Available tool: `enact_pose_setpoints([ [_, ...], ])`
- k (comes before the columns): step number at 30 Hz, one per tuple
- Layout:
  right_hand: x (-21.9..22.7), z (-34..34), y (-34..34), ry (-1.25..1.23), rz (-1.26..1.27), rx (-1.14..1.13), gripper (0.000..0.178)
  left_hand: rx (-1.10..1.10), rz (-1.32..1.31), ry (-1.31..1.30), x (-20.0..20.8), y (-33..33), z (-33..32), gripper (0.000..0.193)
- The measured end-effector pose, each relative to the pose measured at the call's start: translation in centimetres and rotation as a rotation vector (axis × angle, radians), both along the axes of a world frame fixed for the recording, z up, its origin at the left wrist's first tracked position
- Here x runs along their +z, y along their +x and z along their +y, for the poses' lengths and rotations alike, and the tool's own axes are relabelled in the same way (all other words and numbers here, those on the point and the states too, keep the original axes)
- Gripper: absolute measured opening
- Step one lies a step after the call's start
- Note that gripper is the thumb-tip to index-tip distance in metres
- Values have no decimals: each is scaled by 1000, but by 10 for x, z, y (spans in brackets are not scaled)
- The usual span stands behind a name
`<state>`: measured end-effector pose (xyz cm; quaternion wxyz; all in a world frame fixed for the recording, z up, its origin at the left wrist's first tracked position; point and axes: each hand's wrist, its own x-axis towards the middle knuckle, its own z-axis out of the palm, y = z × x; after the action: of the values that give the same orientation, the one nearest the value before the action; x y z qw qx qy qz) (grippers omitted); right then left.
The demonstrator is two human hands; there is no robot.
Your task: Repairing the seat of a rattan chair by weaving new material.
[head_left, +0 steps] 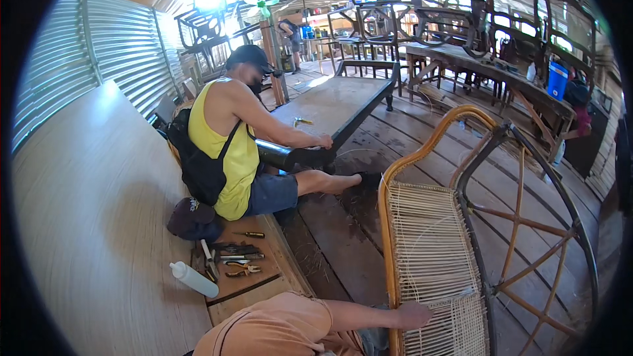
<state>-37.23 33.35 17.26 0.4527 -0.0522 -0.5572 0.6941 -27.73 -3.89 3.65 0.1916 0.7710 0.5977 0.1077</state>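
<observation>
My left hand (414,315) rests against the strung panel of a rattan frame (432,231), its fingers curled closed; whatever they hold is too small to make out. Pale strands run across the panel, spaced in the upper part and woven tighter below my hand. A golden-brown bent rim (389,244) borders its left side. Joined at the right is a dark curved frame (580,224) with crossing brown rods. My left forearm comes from the orange sleeve at the lower edge. Out of sight is my right hand.
A co-worker in a yellow top (224,145) sits at a long dark-framed bench (349,92). Pliers (242,269), a screwdriver (249,234), a white bottle (193,279) and a dark cap (191,219) lie left. Chairs (511,16) stand stacked on a table (481,69) behind.
</observation>
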Motion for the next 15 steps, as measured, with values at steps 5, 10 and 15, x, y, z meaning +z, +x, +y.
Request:
enact_pose_setpoints([
  [5, -159, -37, 283, -279, -51, -410, 44, -50, -39, 128, -63, -16, 3, 41],
  [10, -311, -441, 605, -734, -92, -1129, 44, 160, 63, 202, 12, -38, 3, 20],
  [15, -330, -679, 703, -868, -73, -1458, 44, 24, -18, 129, 17, 12, 19, 18],
])
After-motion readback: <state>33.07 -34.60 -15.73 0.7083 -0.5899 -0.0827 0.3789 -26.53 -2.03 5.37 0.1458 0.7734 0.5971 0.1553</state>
